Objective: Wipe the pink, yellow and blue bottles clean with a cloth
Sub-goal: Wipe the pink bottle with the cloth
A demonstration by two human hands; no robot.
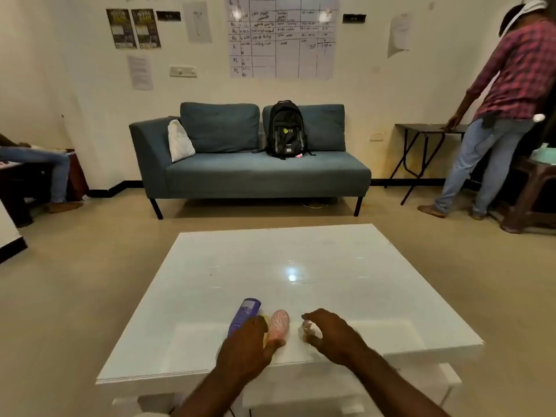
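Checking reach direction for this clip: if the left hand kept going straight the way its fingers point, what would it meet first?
Probably the yellow bottle, mostly hidden under the left hand, whose fingers already lie over it between the blue bottle and pink bottle.

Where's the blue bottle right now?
The blue bottle lies on the white table near its front edge, leftmost of the bottles, just left of the pink bottle, with the left hand over its near end.

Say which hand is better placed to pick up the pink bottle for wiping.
Left. The left hand already rests against the pink bottle, while the right hand is closed around the white cloth, apart from the bottles.
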